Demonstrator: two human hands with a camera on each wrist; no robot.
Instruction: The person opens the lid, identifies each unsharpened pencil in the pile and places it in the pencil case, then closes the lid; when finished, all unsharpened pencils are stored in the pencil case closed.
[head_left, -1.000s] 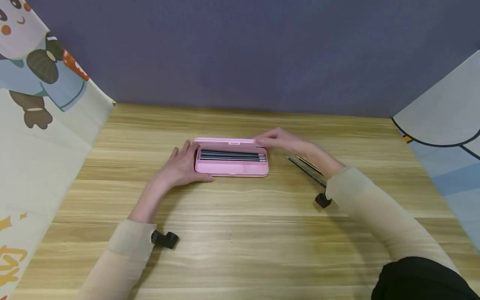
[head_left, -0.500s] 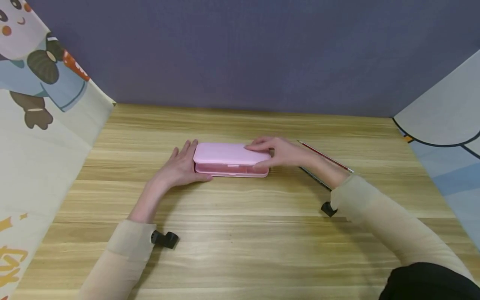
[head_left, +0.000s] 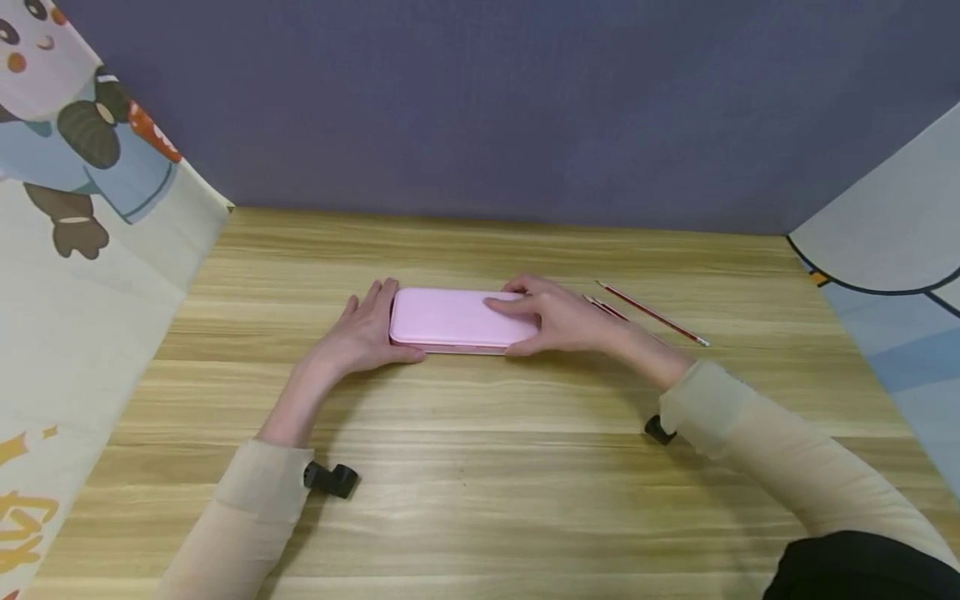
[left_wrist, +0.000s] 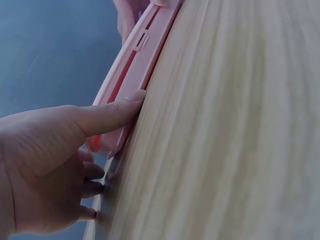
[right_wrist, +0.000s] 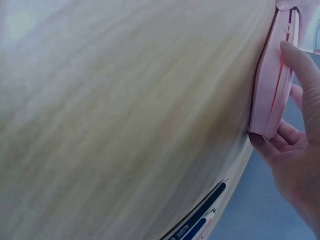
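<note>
A pink pencil case (head_left: 461,318) lies on the table with its lid down. In the left wrist view a thin gap runs between lid (left_wrist: 117,70) and base. My left hand (head_left: 360,333) holds the left end of the case, thumb along the front side and fingers spread at the end and back. My right hand (head_left: 558,317) grips the right end, its thumb on the front side, one finger on the lid and others behind. The inside of the case is hidden.
On the wood-grain table (head_left: 465,467) a red-striped pencil (head_left: 652,314) lies to the right of the case. More pencils (right_wrist: 197,215) lie close by, partly hidden by the right forearm in the head view. A dark blue panel (head_left: 480,108) stands behind the table.
The pencil case's lid has swung down toward the front, covering the pencils inside. My right hand has come forward with it from the raised lid's edge. The left hand has stayed put.
</note>
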